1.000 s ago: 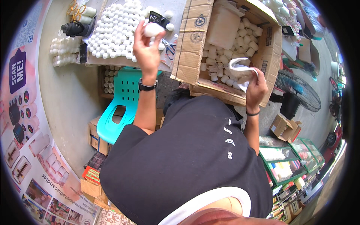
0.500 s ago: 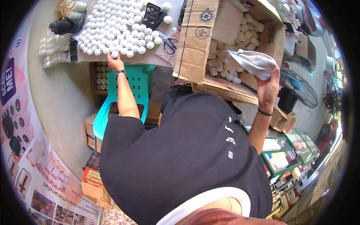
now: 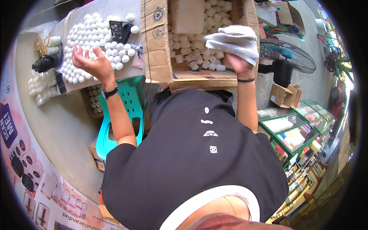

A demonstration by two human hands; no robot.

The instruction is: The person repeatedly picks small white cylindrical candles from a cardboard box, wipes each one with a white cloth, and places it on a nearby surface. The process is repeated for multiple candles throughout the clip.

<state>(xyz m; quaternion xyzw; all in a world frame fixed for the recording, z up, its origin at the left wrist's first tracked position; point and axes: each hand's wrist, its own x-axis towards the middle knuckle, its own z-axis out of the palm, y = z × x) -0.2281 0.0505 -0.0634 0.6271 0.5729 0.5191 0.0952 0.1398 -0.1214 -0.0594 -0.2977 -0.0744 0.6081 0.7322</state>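
My left hand (image 3: 94, 65) hovers over a crowd of small white candles (image 3: 86, 34) standing close together on the table at the left. Its fingers are apart and hold nothing. In my right hand (image 3: 239, 66) is a folded white cloth (image 3: 234, 41), raised over the right side of an open cardboard box (image 3: 156, 53). Inside that box lie many loose white candles (image 3: 209, 63), in a jumble, along with a large whitish slab (image 3: 187, 17). My fingers on the cloth are partly hidden beneath it.
A teal plastic chair (image 3: 132, 94) stands under the table's near edge. On the table is a small black stand (image 3: 120, 31). To the right are a floor fan (image 3: 285, 53), a small open carton (image 3: 284, 95) and green-framed glass display cases (image 3: 285, 124).
My left hand has lifted from the near edge of the candle rows and spread its fingers. My right hand has raised and tilted the cloth. The whole view has shifted.
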